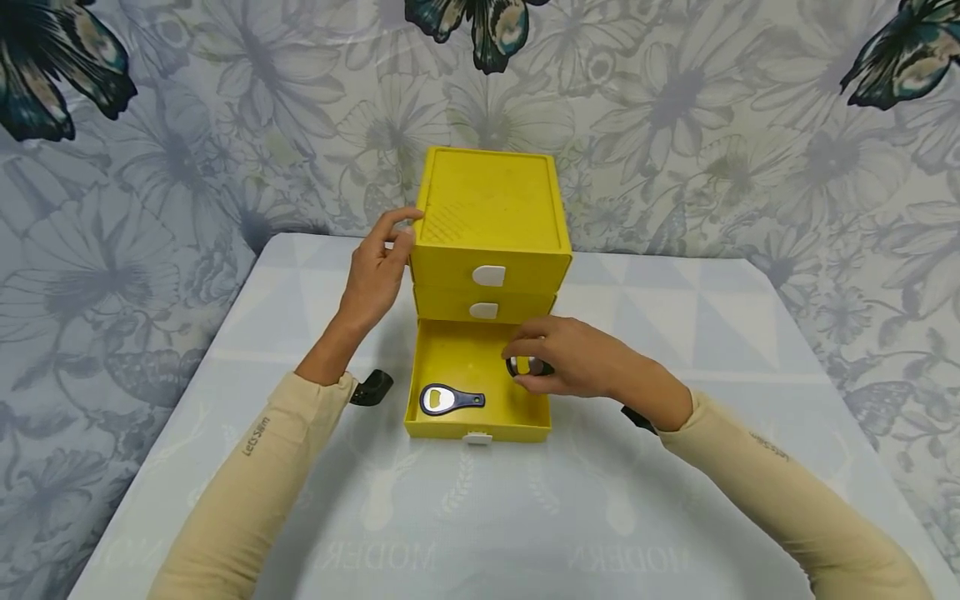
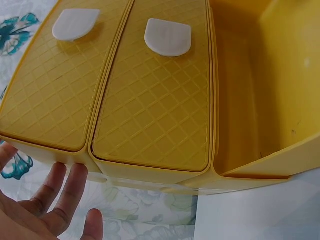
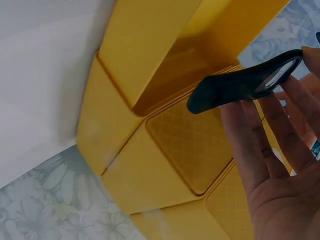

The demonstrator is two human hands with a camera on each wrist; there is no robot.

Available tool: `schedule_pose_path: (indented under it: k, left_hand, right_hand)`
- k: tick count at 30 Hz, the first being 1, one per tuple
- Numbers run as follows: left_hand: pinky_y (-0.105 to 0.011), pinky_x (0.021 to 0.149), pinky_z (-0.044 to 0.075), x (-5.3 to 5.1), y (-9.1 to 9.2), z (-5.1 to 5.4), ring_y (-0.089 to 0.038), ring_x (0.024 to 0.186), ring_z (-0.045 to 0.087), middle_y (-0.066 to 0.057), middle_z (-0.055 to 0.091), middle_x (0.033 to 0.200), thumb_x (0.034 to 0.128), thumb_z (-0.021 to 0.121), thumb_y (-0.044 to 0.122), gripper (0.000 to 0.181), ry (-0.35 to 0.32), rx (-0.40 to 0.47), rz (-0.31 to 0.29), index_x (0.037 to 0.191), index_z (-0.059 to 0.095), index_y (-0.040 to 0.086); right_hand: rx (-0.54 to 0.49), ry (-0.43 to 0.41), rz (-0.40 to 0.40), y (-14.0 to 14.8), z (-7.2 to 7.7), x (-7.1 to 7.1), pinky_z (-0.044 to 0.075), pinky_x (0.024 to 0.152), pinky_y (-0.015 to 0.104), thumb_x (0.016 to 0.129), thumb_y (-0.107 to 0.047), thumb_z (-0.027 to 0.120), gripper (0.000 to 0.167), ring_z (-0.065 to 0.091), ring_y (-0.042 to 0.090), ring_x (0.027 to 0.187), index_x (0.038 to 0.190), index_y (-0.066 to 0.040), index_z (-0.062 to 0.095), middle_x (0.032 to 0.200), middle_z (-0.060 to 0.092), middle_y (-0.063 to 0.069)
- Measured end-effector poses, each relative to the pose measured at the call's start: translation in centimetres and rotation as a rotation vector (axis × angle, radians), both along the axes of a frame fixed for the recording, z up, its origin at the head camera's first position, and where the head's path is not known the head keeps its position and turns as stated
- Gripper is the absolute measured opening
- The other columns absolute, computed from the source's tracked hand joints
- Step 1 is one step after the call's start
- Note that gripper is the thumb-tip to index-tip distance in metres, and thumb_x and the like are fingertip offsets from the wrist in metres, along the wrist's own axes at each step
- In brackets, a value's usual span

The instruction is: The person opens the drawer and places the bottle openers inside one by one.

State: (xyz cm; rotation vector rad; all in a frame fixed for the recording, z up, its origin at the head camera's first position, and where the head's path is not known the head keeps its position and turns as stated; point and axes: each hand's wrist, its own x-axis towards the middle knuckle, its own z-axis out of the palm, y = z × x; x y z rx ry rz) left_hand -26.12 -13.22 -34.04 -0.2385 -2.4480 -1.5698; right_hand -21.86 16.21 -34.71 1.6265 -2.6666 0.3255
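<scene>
A yellow drawer box (image 1: 491, 208) with white tabs stands on the table, its bottom drawer (image 1: 450, 350) pulled out. One bottle opener (image 1: 438, 399), dark with a metal end, lies in that drawer near the front left. Over the drawer's right side my right hand (image 1: 573, 358) pinches a second dark bottle opener (image 3: 240, 86) between thumb and fingers. My left hand (image 1: 377, 271) touches the box's left side near its upper front corner; in the left wrist view its fingertips (image 2: 75, 175) meet the yellow side wall.
The upper two drawers (image 2: 155, 100) are closed. A pale patterned cloth covers the table (image 1: 645, 500). Behind the box hangs a floral curtain (image 1: 675, 125) with butterfly prints. Each wrist wears a black strap device (image 1: 372, 388).
</scene>
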Motion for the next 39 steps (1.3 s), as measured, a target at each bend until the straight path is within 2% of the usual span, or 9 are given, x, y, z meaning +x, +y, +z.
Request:
schedule_pose_path:
  k: [11, 17, 23, 29, 39]
  left_hand:
    - [-0.039, 0.066, 0.044, -0.1, 0.2, -0.1, -0.026, 0.081, 0.058, -0.012, 0.060, 0.124, 0.1053, 0.038, 0.050, 0.043, -0.008, 0.000, -0.016, 0.143, 0.051, 0.031]
    - [-0.039, 0.067, 0.044, -0.2, 0.2, -0.1, -0.031, 0.084, 0.060, -0.013, 0.061, 0.123, 0.1056, 0.038, 0.050, 0.044, -0.003, -0.002, -0.018, 0.143, 0.051, 0.030]
    - [-0.038, 0.070, 0.045, -0.2, 0.2, -0.2, -0.029, 0.083, 0.060, -0.014, 0.060, 0.122, 0.1060, 0.039, 0.048, 0.043, -0.001, -0.010, -0.020, 0.143, 0.051, 0.030]
    - [-0.038, 0.072, 0.046, -0.2, 0.1, -0.1, -0.029, 0.087, 0.062, -0.014, 0.060, 0.123, 0.1061, 0.038, 0.048, 0.042, -0.014, -0.011, -0.013, 0.143, 0.051, 0.031]
    - [-0.036, 0.061, 0.042, -0.2, -0.1, 0.0, -0.026, 0.072, 0.053, -0.013, 0.061, 0.122, 0.1062, 0.037, 0.048, 0.042, -0.002, -0.023, 0.005, 0.143, 0.051, 0.032]
  right_hand:
    - [-0.024, -0.017, 0.080, -2.7, -0.7, -0.3, 0.054, 0.090, 0.032, 0.095, -0.028, 0.069, 0.026, 0.067, 0.016, 0.096, 0.114, -0.010, 0.073, 0.114, 0.068, 0.005]
    - [-0.001, -0.023, 0.054, -3.5, -2.4, -1.0, 0.054, 0.090, 0.032, 0.094, -0.028, 0.071, 0.026, 0.065, 0.017, 0.101, 0.115, -0.013, 0.072, 0.114, 0.068, 0.004]
    - [0.069, -0.055, 0.027, -4.5, -4.1, -1.2, 0.054, 0.090, 0.032, 0.095, -0.032, 0.069, 0.028, 0.064, 0.017, 0.099, 0.117, -0.014, 0.072, 0.116, 0.067, 0.004]
    - [0.116, -0.027, 0.020, -4.9, -5.5, -1.5, 0.055, 0.088, 0.033, 0.096, -0.032, 0.068, 0.029, 0.064, 0.018, 0.096, 0.117, -0.013, 0.072, 0.116, 0.066, 0.006]
    - [0.146, 0.011, -0.065, -4.8, -6.6, -2.1, 0.057, 0.081, 0.032, 0.096, -0.031, 0.067, 0.029, 0.065, 0.017, 0.093, 0.118, -0.013, 0.072, 0.115, 0.067, 0.007]
